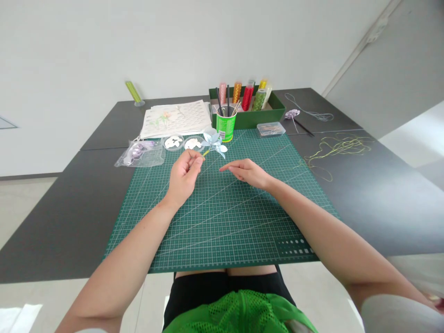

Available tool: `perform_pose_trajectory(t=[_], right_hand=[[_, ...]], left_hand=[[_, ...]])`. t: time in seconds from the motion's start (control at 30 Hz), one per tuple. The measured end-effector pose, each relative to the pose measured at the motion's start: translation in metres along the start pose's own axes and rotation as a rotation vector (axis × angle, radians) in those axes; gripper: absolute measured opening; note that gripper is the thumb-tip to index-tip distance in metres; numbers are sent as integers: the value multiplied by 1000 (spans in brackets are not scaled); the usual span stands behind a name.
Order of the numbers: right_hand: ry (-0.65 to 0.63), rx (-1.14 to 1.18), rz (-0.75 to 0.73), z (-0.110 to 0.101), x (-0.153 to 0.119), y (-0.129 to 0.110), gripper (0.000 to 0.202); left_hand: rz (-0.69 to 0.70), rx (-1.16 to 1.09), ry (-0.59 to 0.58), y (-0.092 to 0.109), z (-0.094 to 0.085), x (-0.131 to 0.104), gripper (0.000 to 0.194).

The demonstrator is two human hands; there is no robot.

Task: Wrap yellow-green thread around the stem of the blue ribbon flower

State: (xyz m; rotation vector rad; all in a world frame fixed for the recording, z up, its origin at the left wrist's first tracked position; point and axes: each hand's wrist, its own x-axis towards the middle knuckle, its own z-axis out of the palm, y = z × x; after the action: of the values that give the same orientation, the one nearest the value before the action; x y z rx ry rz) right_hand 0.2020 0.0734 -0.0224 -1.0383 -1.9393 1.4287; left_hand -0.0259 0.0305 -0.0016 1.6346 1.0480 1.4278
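My left hand point(185, 175) pinches the yellow-green stem of a pale blue artificial flower point(212, 139) between thumb and fingertips. Its petals spread to the right of the fingers, above the green cutting mat point(215, 217), and a white oval petal shows at its right side. My right hand point(247, 172) hovers just below and right of the flower, apart from it. The index finger points left and the other fingers are loosely bent, with nothing visible in them. Behind the flower stands a green can point(226, 127) with brushes and sticks.
Two round dishes of white petal pieces point(173, 142) and a plastic bag with purple flowers point(140, 152) lie left. Patterned paper sheets point(176, 121) and a green box point(249, 118) of thread spools sit behind. A clear case point(271, 129) and loose yellow-green thread point(338, 145) are right.
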Motion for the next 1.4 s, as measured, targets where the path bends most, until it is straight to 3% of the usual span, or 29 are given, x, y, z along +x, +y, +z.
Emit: perform_pose_trajectory(t=[0.13,0.33,0.53,0.8,1.1,1.4], right_hand=[[-16,-16,2,2,-1,-3,39],[-74,-174,-33,2,-4,-12,40],[-70,-242,-70,3,-7,-18,38],[-83,-135,-133,4,-12,-28,30],[-56,74,-204,-3,-17,-38,26],[47,284,-227,-3,-21,-40,25]], left_hand=[[33,101,91,-6,-6,4,19],[66,273,136,-13,-12,8,17],[68,345,145,-19,-15,11,15],[35,406,116,-18,-15,10,16],[-115,529,-72,-16,-12,10,15],[-155,539,-457,-8,-3,3,15]])
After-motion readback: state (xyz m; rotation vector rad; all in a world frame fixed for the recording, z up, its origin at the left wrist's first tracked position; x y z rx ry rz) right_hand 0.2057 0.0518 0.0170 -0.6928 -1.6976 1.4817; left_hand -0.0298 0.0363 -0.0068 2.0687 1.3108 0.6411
